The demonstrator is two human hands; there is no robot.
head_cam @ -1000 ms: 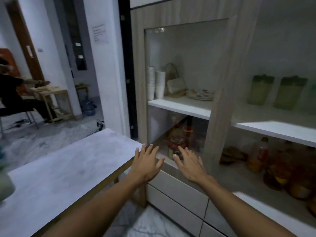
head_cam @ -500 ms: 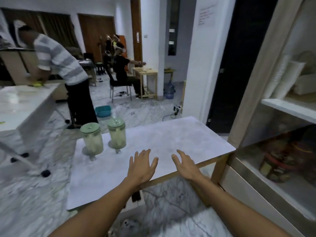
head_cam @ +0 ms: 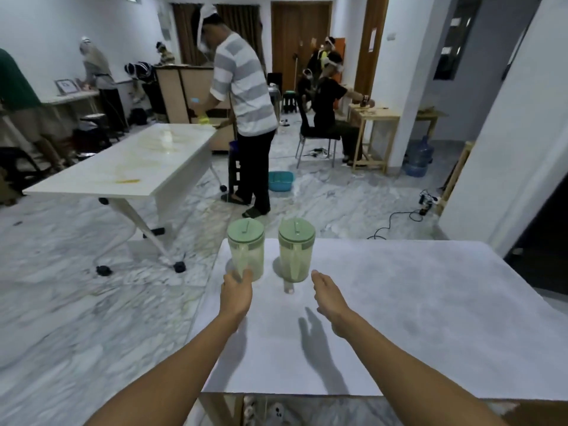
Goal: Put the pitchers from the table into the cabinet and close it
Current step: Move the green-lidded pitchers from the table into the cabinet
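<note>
Two clear green-lidded pitchers stand upright side by side at the far left corner of the grey table (head_cam: 399, 302). The left pitcher (head_cam: 246, 249) has its handle facing me, and my left hand (head_cam: 236, 295) reaches just below it, fingers apart, at or almost touching the handle. The right pitcher (head_cam: 295, 249) also turns its handle toward me. My right hand (head_cam: 329, 295) hovers open to the right of and below it, apart from it. The cabinet is out of view.
A white folding table (head_cam: 129, 167) on wheels stands to the left across the marble floor. A person in a striped shirt (head_cam: 242, 87) stands beyond the pitchers. A blue basin (head_cam: 280, 181), chairs, a water jug (head_cam: 418, 161) and cables lie further back. A white wall is on the right.
My view has swung from the cabinet shelves left to the table. Both hands have moved forward over the table toward the two pitchers, the left one reaching the left pitcher's handle.
</note>
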